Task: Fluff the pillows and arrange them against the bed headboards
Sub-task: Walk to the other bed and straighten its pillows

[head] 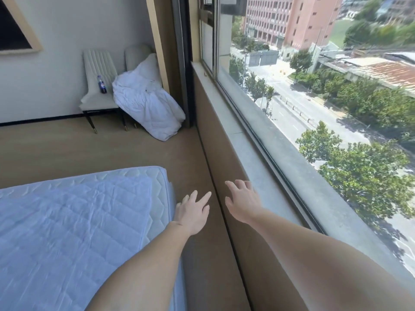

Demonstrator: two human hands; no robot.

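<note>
The bed [67, 221], a mattress under a white quilted pad, fills the lower left. Far off in the room's corner, a heap of white bedding [148, 102] slumps over a chair and down to the floor; a pillow-like shape [148, 66] pokes up behind it. Both my arms reach forward over the narrow floor strip between bed and window wall. My left hand [193, 212] is open with fingers spread, just past the mattress corner. My right hand [242, 200] is open too, near the window sill. Neither hand holds anything. No headboard is in view.
Two cream chairs [98, 86] stand against the far wall; a dark bottle [102, 84] stands on the left seat. A large window [314, 86] with a grey sill [258, 158] runs along the right. Wooden floor [89, 149] lies between bed and chairs.
</note>
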